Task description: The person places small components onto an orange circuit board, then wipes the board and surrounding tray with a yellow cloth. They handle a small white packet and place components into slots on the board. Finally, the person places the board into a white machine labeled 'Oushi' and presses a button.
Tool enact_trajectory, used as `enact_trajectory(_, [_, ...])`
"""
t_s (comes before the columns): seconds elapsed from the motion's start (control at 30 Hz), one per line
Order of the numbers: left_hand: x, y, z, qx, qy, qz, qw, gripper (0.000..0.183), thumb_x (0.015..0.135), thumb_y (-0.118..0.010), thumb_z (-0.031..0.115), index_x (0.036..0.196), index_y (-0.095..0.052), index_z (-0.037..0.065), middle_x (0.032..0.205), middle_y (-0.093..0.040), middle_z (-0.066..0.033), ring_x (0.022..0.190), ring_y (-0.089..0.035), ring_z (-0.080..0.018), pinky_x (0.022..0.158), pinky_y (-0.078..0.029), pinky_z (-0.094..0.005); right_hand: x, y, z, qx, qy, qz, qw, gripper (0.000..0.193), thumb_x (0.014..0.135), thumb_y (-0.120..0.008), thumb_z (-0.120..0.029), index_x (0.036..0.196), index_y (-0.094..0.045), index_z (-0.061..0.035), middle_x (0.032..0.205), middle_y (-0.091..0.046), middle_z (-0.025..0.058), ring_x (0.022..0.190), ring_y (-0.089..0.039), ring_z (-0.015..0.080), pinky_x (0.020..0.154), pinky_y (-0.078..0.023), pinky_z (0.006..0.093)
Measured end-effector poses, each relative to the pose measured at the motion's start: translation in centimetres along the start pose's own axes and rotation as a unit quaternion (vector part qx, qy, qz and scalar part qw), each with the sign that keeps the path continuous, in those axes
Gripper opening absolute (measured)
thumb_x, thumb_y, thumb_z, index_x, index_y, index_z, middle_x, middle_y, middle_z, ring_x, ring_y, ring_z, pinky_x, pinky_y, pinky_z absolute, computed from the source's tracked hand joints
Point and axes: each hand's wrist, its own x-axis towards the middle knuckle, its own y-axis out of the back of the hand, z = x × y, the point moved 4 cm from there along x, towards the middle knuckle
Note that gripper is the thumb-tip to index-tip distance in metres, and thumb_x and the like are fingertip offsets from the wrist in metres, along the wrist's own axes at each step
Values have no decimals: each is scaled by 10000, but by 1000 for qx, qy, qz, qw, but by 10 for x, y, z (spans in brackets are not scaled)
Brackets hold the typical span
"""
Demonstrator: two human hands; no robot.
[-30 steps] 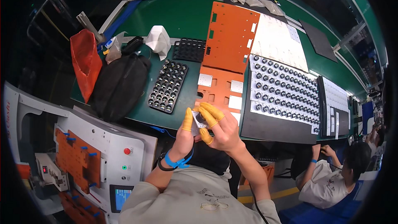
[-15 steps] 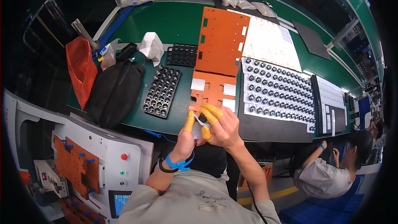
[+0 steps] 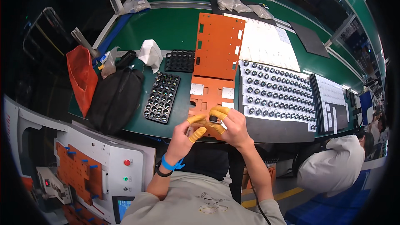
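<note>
My right hand (image 3: 236, 130), in yellow finger cots, pinches a small black cylindrical lens part (image 3: 213, 118) with a whitish edge showing beside it. Close by on its left, my left hand (image 3: 180, 138) has its cotted fingers curled in toward the same spot. What those fingers hold is partly hidden. Both hands are over the near end of an orange hinged fixture (image 3: 210, 84), whose lid (image 3: 218, 46) stands raised behind. White square plates, one at the left (image 3: 197, 89) and one at the right (image 3: 228, 93), lie in the fixture's base.
Left of the fixture lies a black tray (image 3: 165, 120) of shiny lens parts, with another black tray (image 3: 180, 61) behind. Rows of white strips with black lenses (image 3: 277, 93) cover the right side. A black bag (image 3: 116, 96) and a machine (image 3: 106, 154) stand left; a person (image 3: 333, 164) sits right.
Both hands have risen slightly, and the right has shifted rightward with the black part turned more upright. The view has tilted a little. The person at right has bent forward.
</note>
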Motion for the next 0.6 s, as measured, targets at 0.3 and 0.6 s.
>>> enact_trajectory(0.3, [7, 6, -2, 56, -81, 9, 995, 409, 790, -843, 154, 1122, -670, -12, 964, -632, 19, 679, -377, -29, 578, -320, -184, 4, -7, -19, 3, 13, -65, 998, 528, 678, -751, -55, 1197, -660, -35, 1269, -620, 126, 917, -656, 274, 720, -562, 377])
enact_trajectory(0.6, [25, 33, -2, 245, -48, 136, 959, 212, 877, -754, 165, 969, -698, -18, 772, -578, 2, 643, -423, -63, 555, -352, -280, -11, -3, -6, 101, -155, -58, 981, 584, 784, -790, -84, 1326, -573, -60, 1467, -435, 172, 1158, -600, 340, 906, -555, 413])
